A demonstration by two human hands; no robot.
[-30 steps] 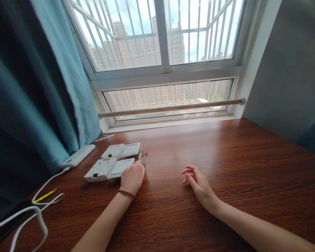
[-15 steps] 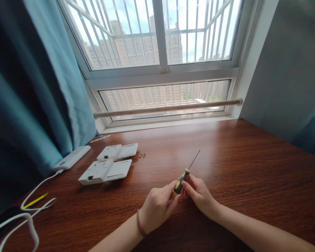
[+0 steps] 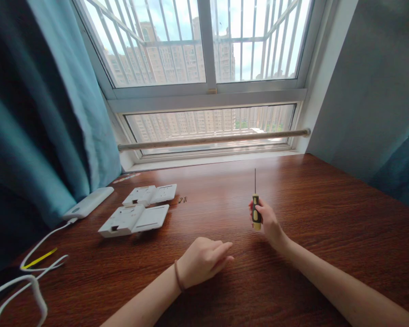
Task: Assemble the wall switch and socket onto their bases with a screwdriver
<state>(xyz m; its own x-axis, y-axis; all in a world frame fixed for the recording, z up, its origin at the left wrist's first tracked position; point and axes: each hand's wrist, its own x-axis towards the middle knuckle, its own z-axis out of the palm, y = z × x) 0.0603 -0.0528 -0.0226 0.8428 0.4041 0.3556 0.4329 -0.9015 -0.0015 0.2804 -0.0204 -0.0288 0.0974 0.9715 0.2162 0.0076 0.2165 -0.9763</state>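
My right hand (image 3: 267, 220) is closed round the black-and-yellow handle of a small screwdriver (image 3: 255, 206), which it holds upright above the table with the thin shaft pointing up. My left hand (image 3: 204, 260) rests on the wooden table (image 3: 293, 254) near the middle, fingers loosely extended and together, holding nothing. To the left lie two white opened switch or socket units, a near one (image 3: 133, 220) and a far one (image 3: 150, 194). Two small screws (image 3: 182, 199) lie just right of the far unit.
A white power bank (image 3: 87, 203) lies at the far left with a white cable (image 3: 37, 247) trailing toward me, beside a yellow wire (image 3: 39, 258). A teal curtain (image 3: 47, 113) hangs at the left. A barred window (image 3: 207, 68) and a rod (image 3: 211, 140) run along the back.
One second ago my left hand gripped the screwdriver by the white units. It carried it to the middle, passed it to my right hand, which now holds it upright. My left hand let go.
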